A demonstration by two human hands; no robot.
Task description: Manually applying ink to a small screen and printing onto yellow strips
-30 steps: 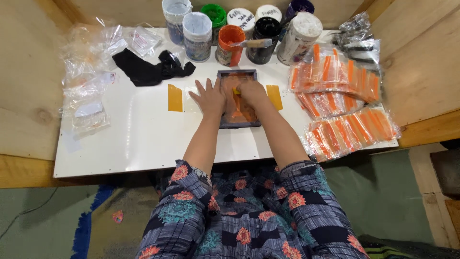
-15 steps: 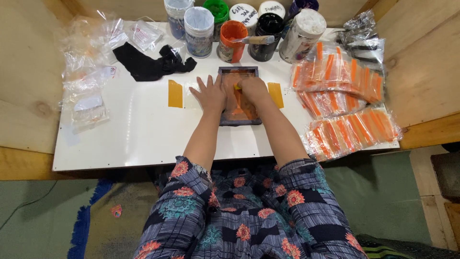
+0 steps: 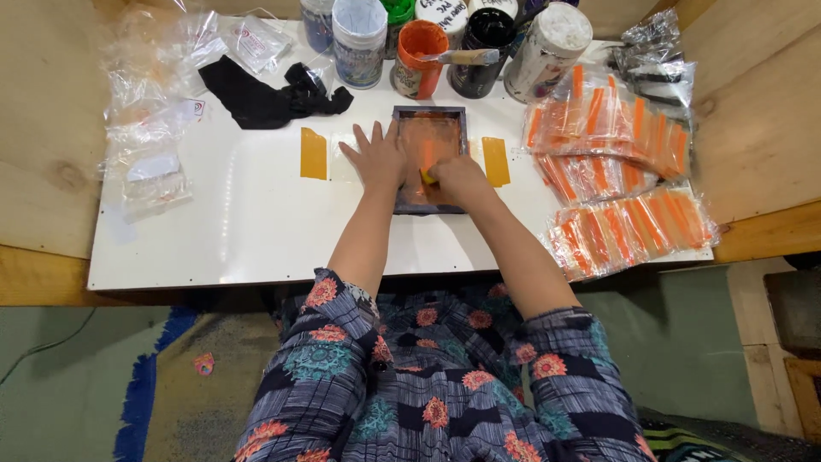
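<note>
A small dark-framed printing screen [image 3: 430, 120] smeared with orange ink lies on the white table [image 3: 239, 222]. My left hand [image 3: 376, 158] rests flat with fingers spread on the screen's left edge, pressing it down. My right hand [image 3: 457, 175] is closed around a small yellow squeegee [image 3: 425, 175] on the screen's mesh, near the lower half. Two orange tape strips, one at the left [image 3: 313, 153] and one at the right [image 3: 495, 161], lie on either side of the frame.
Several paint jars stand along the back, among them an open orange jar [image 3: 419, 51] with a brush across it. A black cloth [image 3: 269, 94] lies back left. Clear plastic bags [image 3: 150, 111] pile at left; packets with orange prints [image 3: 616, 171] stack at right. Wooden walls enclose the table.
My right hand has drawn the squeegee a little toward me over the screen. My left hand stays on the frame's edge. The view has shifted slightly.
</note>
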